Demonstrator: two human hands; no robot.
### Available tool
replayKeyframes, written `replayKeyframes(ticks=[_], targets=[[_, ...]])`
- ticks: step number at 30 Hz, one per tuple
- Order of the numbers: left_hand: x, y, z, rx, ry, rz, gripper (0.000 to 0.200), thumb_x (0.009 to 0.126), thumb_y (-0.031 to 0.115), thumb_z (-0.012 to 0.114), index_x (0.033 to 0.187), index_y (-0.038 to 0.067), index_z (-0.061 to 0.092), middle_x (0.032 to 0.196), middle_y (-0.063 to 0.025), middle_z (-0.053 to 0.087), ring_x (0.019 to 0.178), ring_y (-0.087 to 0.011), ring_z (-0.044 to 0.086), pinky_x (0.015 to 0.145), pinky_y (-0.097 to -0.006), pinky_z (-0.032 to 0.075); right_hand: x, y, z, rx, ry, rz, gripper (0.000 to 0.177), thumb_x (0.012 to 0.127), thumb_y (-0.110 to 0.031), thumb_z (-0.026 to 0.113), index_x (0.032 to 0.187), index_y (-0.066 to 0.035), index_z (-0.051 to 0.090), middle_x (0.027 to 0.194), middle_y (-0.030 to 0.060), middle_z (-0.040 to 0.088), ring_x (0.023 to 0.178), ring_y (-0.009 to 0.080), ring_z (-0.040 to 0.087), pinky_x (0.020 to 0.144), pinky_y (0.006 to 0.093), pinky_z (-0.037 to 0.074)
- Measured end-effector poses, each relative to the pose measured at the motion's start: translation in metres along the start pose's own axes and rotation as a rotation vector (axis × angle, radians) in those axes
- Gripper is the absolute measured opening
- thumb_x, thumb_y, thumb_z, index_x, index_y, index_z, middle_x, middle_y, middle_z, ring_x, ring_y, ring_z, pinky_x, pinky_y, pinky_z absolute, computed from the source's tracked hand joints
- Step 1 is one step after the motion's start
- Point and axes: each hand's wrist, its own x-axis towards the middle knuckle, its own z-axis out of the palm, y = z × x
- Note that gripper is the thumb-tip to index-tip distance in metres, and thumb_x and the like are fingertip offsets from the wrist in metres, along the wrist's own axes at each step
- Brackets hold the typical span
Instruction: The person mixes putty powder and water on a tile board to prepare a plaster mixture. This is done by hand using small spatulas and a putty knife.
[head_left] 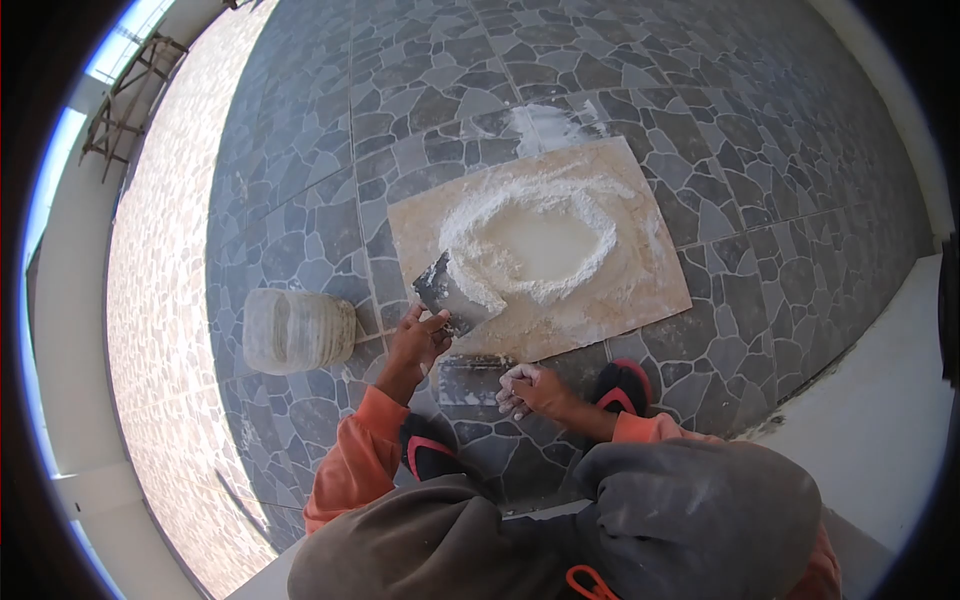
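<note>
My left hand [413,347] grips a wide flat scraper [465,303] with a pale smear on its dark blade, held at the left edge of a ring of white powder [462,222]. A pool of milky liquid [548,243] fills the middle of this ring. Both lie on a beige board [640,283] on the floor. My right hand [528,390], dusted white, has its fingers curled beside the right end of a dark, flat, powder-marked tool [470,382]. Whether those fingers hold anything is hidden.
A whitish, cut-open plastic container [300,332] stands left of the board. More white powder [555,128] is spread on the stone-patterned tiles [430,60] behind it. My sandalled feet [432,448] are close to the board's front edge. A white wall [860,400] borders the right.
</note>
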Motion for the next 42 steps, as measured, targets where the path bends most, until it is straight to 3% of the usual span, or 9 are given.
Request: replayKeyframes(ticks=[6, 9, 15, 21, 24, 30, 42], targets=[[-0.022, -0.025, 0.040, -0.100, -0.034, -0.011, 0.028, 0.092, 0.008, 0.060, 0.117, 0.018, 0.049, 0.096, 0.0026, 0.058, 0.080, -0.0134, 0.058, 0.072, -0.0301, 0.047, -0.005, -0.023, -0.001, 0.149, 0.102, -0.218, 0.030, 0.095, -0.026, 0.061, 0.110, 0.000, 0.056, 0.098, 0.0104, 0.067, 0.082, 0.0170, 0.069, 0.060, 0.0250, 0.054], [-0.025, -0.038, 0.056, -0.155, -0.073, 0.001, 0.030, 0.092, 0.007, 0.060, 0.118, 0.018, 0.051, 0.097, 0.0023, 0.060, 0.079, -0.0133, 0.060, 0.071, -0.0294, 0.048, -0.012, -0.034, -0.001, 0.108, 0.125, -0.209, 0.028, 0.098, -0.024, 0.058, 0.113, -0.002, 0.055, 0.100, 0.0082, 0.067, 0.086, 0.0144, 0.067, 0.064, 0.0251, 0.053], [-0.031, -0.051, 0.084, -0.199, -0.053, 0.026, 0.031, 0.091, 0.004, 0.061, 0.116, 0.017, 0.048, 0.102, -0.0024, 0.059, 0.084, -0.0159, 0.060, 0.076, -0.0337, 0.049, -0.020, -0.040, -0.010, 0.154, 0.207, -0.313, 0.020, 0.097, -0.022, 0.058, 0.107, -0.005, 0.057, 0.094, 0.0034, 0.065, 0.079, 0.0107, 0.065, 0.062, 0.0240, 0.052], [-0.035, -0.060, 0.095, -0.239, -0.030, 0.017, 0.044, 0.087, 0.006, 0.067, 0.120, 0.010, 0.038, 0.098, -0.0063, 0.059, 0.087, -0.0194, 0.062, 0.077, -0.0356, 0.050, -0.025, -0.040, -0.020, 0.287, 0.270, -0.290, 0.012, 0.096, -0.019, 0.059, 0.100, -0.007, 0.057, 0.088, 0.0022, 0.065, 0.074, 0.0111, 0.064, 0.060, 0.0249, 0.051], [-0.040, -0.056, 0.098, -0.189, -0.020, -0.009, 0.039, 0.088, 0.009, 0.067, 0.116, 0.010, 0.041, 0.098, -0.0062, 0.060, 0.091, -0.0201, 0.064, 0.077, -0.0332, 0.049, -0.028, -0.045, -0.028, 0.299, 0.289, -0.280, 0.013, 0.094, -0.019, 0.061, 0.095, -0.007, 0.058, 0.084, 0.0025, 0.065, 0.071, 0.0092, 0.064, 0.058, 0.0212, 0.050], [-0.032, -0.055, 0.083, -0.159, -0.005, -0.020, 0.017, 0.092, 0.015, 0.063, 0.103, 0.011, 0.051, 0.100, -0.0068, 0.061, 0.091, -0.0211, 0.064, 0.080, -0.0325, 0.049, -0.037, -0.055, -0.062, 0.311, 0.256, -0.276, 0.010, 0.093, -0.015, 0.059, 0.088, -0.007, 0.058, 0.076, 0.0029, 0.061, 0.063, 0.0104, 0.060, 0.056, 0.0233, 0.049], [-0.034, -0.047, 0.091, -0.059, -0.105, -0.041, 0.018, 0.091, 0.015, 0.066, 0.099, 0.007, 0.053, 0.100, -0.0104, 0.064, 0.091, -0.0205, 0.065, 0.082, -0.0318, 0.051, -0.049, -0.079, -0.084, 0.422, 0.254, -0.195, 0.009, 0.091, -0.014, 0.055, 0.089, -0.005, 0.057, 0.074, 0.0041, 0.056, 0.062, 0.0144, 0.056, 0.056, 0.0289, 0.049]])
